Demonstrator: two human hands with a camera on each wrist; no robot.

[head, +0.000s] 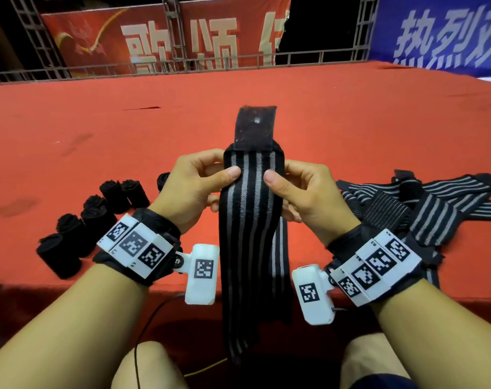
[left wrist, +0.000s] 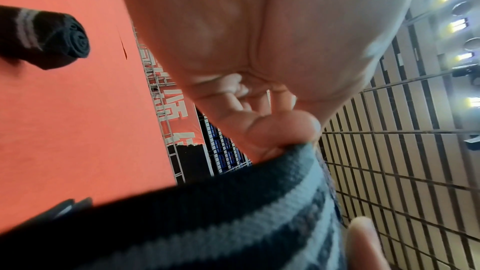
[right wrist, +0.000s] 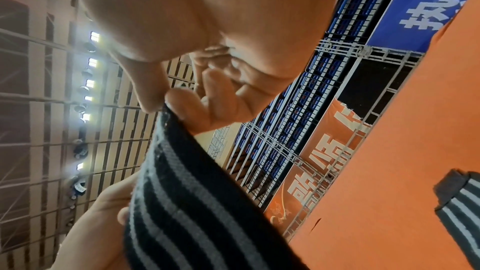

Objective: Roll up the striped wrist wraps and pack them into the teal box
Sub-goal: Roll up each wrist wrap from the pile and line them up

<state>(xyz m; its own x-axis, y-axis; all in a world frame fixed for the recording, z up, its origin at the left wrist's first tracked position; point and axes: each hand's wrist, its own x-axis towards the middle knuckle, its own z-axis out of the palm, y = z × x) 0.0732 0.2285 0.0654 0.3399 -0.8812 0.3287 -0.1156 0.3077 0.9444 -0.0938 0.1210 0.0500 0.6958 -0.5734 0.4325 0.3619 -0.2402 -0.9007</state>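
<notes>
In the head view the left hand and right hand hold 1 wrap upright between them above the red table, each thumb pressed on its striped front with the fingers curled behind, mostly hidden. Its plain black tab sticks up; its lower end hangs past the table edge into shadow. About 7 rolls lie left of the hands, some partly hidden by the left wrist; a loose pile lies right, cut off by the frame. No box shows. The left wrist view, blurred, shows the palm and a fingertip on the wrap's edge. The right wrist view shows thumb and finger pinching the wrap's edge.
</notes>
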